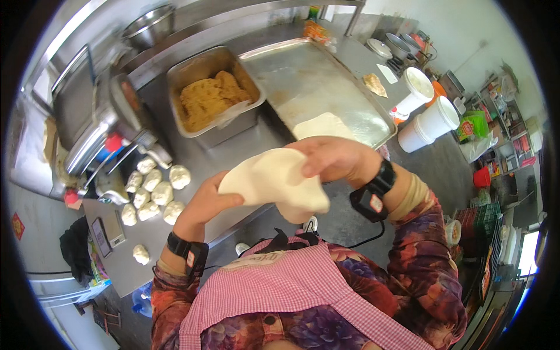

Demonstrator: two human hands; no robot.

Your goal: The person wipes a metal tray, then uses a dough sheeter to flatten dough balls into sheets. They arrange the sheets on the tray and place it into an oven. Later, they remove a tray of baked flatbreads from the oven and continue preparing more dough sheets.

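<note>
I see both hands up over the steel counter (192, 163), stretching a flat dough sheet (274, 181). Left hand (204, 204) grips its left edge from below, right hand (332, 157) pinches the top right edge. Dough balls (154, 192) cluster near the counter's left edge. Metal pan of brown filling (213, 96) sits toward the far edge, big tray (315, 81) just right of it, with another dough sheet (324, 125) at its near end.

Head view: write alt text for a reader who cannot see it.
Both hands, left hand and right hand, hold a flattened sheet of pale dough above a steel counter. Dough balls lie to the left; a pan of brown filling and a metal tray stand beyond.
</note>
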